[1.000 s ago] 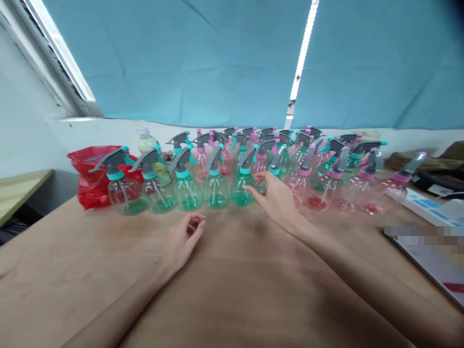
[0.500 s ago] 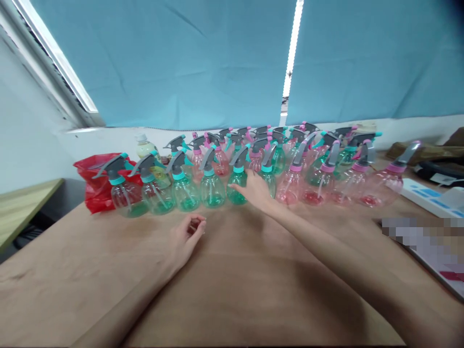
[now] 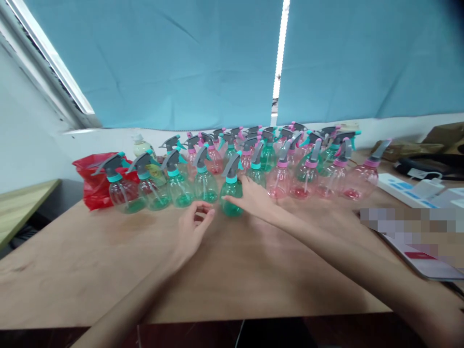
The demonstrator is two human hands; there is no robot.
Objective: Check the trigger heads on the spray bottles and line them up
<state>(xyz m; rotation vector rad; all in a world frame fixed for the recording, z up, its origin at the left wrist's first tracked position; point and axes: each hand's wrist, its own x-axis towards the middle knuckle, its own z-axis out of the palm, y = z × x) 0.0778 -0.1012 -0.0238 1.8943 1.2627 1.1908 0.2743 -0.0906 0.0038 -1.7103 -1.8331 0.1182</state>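
Observation:
My right hand is wrapped round the right side of a green spray bottle with a grey trigger head and turquoise collar. This bottle is upright and a little in front of the row. My left hand is just left of it, fingers curved and thumb apart, holding nothing. Behind the left hand stands another green spray bottle, with more green ones further left. Right of my right hand is a line of pink spray bottles, their heads turned differently.
More pink and green spray bottles crowd behind the front row. A red plastic bag and a pale capped bottle are at the left. To the right lie a white power strip, a black coil and a partly blurred flat device.
The green spray bottle has come forward out of the row with my right hand round it. My left hand has moved slightly right and up, closer to it. The view has shifted.

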